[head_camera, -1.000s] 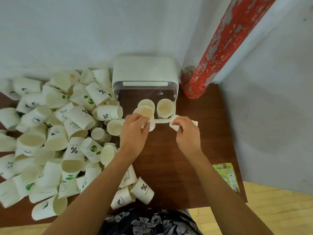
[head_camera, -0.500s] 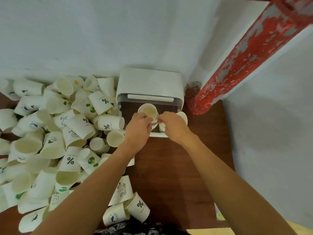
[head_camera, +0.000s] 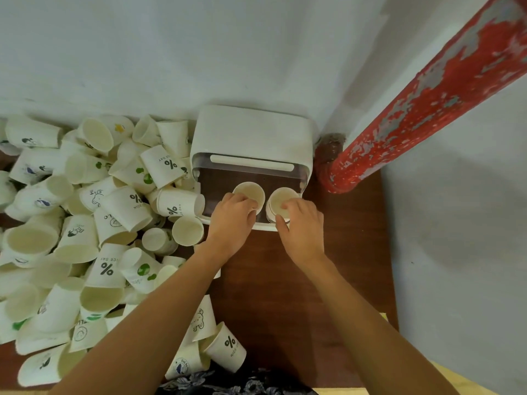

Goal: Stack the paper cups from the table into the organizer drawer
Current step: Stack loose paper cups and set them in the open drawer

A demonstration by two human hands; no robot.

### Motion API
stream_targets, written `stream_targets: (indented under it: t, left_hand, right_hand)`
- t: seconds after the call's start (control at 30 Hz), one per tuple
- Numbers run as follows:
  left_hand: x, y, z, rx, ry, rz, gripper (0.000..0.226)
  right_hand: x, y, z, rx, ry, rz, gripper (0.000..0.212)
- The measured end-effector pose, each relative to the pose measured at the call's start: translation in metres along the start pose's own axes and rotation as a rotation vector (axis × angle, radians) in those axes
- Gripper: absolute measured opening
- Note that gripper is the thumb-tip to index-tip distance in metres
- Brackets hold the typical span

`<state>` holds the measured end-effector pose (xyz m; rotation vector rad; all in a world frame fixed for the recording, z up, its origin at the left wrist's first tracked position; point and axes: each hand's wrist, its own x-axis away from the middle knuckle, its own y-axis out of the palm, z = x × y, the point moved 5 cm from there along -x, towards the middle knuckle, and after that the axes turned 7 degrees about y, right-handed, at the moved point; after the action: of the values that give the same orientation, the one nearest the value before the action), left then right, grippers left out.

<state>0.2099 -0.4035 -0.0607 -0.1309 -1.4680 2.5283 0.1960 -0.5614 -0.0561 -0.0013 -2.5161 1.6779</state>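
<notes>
A white organizer (head_camera: 251,132) stands against the wall with its drawer (head_camera: 268,227) pulled out toward me. Two upright cup stacks sit in the drawer side by side. My left hand (head_camera: 232,220) grips the near rim of the left cup stack (head_camera: 251,191). My right hand (head_camera: 302,226) grips the right cup stack (head_camera: 281,199), fingers curled over its rim and thumb on the near side. A big heap of loose printed paper cups (head_camera: 85,229) covers the table's left half.
A peeling red pipe (head_camera: 422,109) slants up at the right beside the organizer. The brown table (head_camera: 273,295) shows bare wood under my forearms. A few cups (head_camera: 225,349) lie near the front edge. The white wall stands close behind.
My right hand has set its cup onto the right stack. Both hands have moved forward from the drawer's front to the two stacks. The camera has tilted forward over the organizer.
</notes>
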Motion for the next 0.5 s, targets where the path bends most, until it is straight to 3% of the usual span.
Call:
stream_targets:
  t: [0.5]
  left_hand:
    - [-0.001,0.019,0.004,0.023,0.037,-0.103,0.022]
  right_hand:
    - [-0.01,0.026,-0.001,0.206,-0.069,-0.075,0.018]
